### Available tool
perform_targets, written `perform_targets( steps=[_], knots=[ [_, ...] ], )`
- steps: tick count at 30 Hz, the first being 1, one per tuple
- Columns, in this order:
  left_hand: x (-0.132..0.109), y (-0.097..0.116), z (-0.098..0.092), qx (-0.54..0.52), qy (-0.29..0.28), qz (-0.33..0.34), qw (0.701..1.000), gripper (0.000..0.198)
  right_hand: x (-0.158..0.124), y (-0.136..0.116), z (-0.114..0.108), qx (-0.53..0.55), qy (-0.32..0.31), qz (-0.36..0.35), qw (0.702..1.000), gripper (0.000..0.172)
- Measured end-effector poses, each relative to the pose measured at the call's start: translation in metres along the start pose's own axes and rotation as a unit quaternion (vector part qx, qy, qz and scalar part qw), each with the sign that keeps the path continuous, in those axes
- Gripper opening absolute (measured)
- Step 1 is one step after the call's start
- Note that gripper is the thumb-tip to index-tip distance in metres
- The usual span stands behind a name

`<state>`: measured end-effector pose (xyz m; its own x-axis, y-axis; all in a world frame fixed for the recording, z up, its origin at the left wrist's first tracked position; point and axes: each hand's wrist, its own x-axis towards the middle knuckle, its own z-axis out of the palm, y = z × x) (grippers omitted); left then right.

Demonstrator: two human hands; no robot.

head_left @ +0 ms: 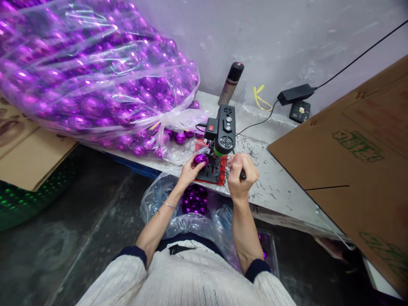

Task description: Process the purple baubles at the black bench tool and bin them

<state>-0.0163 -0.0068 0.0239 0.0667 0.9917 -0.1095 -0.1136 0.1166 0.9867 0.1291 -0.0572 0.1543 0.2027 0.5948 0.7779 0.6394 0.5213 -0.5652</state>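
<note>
My left hand is closed around a shiny purple ball, holding it under the head of a small black bench machine that stands on a red base. My right hand is clenched in a fist round the machine's black lever handle, just right of the base. A clear bag in my lap holds several more purple balls.
A huge clear sack of purple balls lies at the left on the white table, which is littered with small dark wire bits. A spray can, a power adapter and large cardboard sheets lie around.
</note>
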Motion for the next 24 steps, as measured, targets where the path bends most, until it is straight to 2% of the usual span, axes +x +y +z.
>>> perform_targets(
  steps=[4,8,11,15,24],
  knots=[
    [0.0,-0.002,0.003,0.178,-0.014,0.101,0.979,0.064,-0.002,0.001,0.0,-0.005,0.001,-0.015,1.0,0.03],
    [0.0,0.003,0.002,0.257,-0.059,0.166,0.95,0.06,-0.003,0.0,-0.002,-0.007,-0.001,-0.034,0.999,0.028],
    [0.0,0.008,0.004,0.249,-0.078,0.175,0.949,0.059,-0.004,0.0,-0.003,-0.013,-0.008,-0.036,0.999,0.028],
    [0.002,0.01,0.011,0.169,-0.062,0.145,0.973,0.059,-0.006,0.0,-0.003,-0.023,-0.018,-0.034,0.999,0.027],
    [-0.003,-0.008,0.017,0.16,-0.046,0.157,0.973,0.066,-0.017,0.005,-0.002,-0.014,-0.017,-0.051,0.998,0.022]
  ],
)
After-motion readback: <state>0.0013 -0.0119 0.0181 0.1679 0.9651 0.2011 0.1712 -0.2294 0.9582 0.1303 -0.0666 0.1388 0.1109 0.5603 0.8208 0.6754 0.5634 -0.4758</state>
